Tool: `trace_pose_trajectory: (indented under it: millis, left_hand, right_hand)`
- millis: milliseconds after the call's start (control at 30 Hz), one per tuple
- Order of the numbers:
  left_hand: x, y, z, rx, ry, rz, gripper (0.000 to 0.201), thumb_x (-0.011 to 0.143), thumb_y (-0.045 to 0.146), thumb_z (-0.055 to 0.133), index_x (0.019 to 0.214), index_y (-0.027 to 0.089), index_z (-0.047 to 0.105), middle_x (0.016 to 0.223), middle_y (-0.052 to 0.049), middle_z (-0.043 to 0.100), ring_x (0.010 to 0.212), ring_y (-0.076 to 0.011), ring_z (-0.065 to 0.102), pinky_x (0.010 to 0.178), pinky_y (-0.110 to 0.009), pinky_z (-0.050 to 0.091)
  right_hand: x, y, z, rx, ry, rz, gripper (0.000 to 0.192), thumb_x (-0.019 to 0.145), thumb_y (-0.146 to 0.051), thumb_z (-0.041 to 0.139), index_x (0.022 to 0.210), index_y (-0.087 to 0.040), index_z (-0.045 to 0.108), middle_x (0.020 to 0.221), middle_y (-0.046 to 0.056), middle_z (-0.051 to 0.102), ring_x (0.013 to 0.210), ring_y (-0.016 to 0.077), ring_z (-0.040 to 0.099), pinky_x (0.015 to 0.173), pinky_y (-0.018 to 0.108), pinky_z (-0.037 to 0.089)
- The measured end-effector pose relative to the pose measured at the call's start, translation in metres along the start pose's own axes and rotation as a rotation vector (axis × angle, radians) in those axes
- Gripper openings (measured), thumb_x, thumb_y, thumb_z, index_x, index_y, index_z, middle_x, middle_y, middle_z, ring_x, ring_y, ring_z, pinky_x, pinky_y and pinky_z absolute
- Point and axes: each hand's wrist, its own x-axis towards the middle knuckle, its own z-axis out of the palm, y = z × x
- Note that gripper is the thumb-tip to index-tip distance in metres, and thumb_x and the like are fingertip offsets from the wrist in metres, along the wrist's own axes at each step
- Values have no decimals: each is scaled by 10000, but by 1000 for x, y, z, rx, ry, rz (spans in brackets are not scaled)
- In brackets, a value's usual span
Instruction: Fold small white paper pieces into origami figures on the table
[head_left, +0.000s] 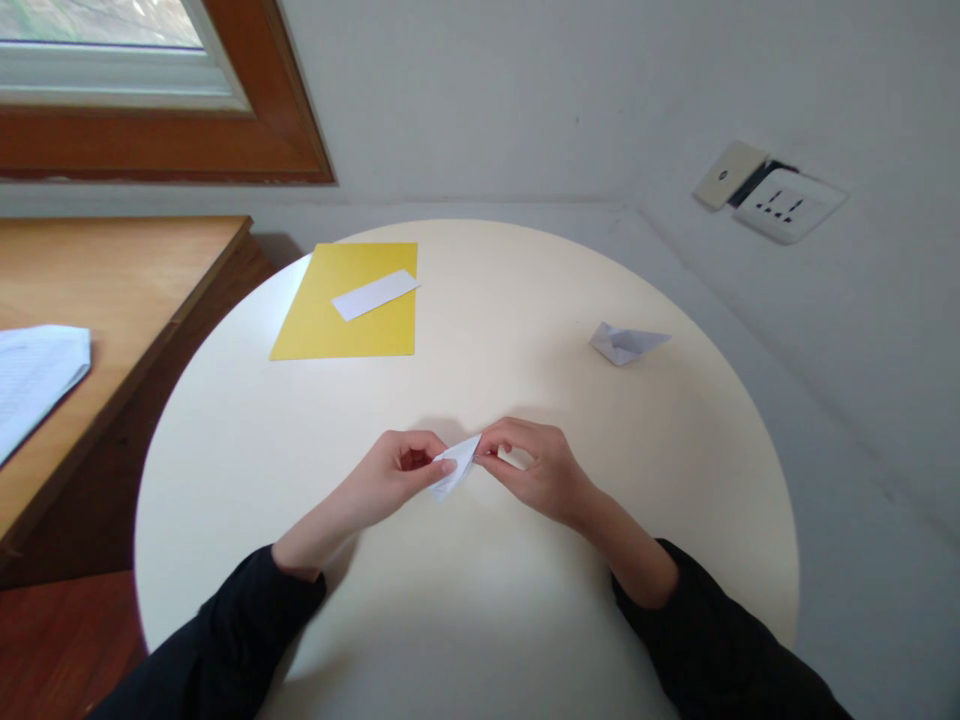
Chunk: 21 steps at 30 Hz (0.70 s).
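White paper [462, 465], folded, pointed, slanting, pinched by left hand [396, 468], right hand [541, 468].

Soft, moderately bright light fills the scene; the window [97, 22], far beyond the left grip [394, 470] and leftward, is palest. Faint, soft-edged shadows lie on the tabletop [480, 620] just beyond the left grip and the right grip [540, 465]. The wall [885, 400] right of them looks dimmer, greyish. Writing on the papers [37, 375], well left of them, is too soft to read; wide-angle stretching shows towards the edges.
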Motion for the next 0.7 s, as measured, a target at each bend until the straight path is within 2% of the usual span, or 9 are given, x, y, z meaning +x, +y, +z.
trace_pose_trajectory:
  millis: [200,367,533,700]
  left_hand:
    - [0,3,2,-37,-47,-22,337,756,458,621,777,124,660,723,-47,621,646,-143,523,588,-249,405]
    - [1,4,3,-51,-69,-11,316,756,438,623,727,123,636,672,-20,582,622,-126,489,576,-237,377]
    - [3,-1,9,-147,-15,3,286,725,418,662,713,132,640,666,-11,585,632,-125,498,599,-240,386]
    - [4,-4,15,-238,87,1,293,692,420,697,770,139,671,664,-10,614,606,-117,511,574,-233,389]
  right_hand:
    - [-1,-4,2,-8,19,-73,132,807,-128,557,708,-213,576,705,26,658,659,140,605,599,269,498]
    - [-3,-7,8,-54,65,-122,152,812,-107,549,703,-211,563,684,29,637,656,144,597,588,269,501]
    - [-4,-6,13,-78,130,-166,126,821,-105,558,758,-210,591,710,35,645,667,144,607,576,260,510]
    - [-5,-6,13,-79,149,-178,123,824,-90,563,819,-203,610,771,55,660,714,146,625,610,259,532]
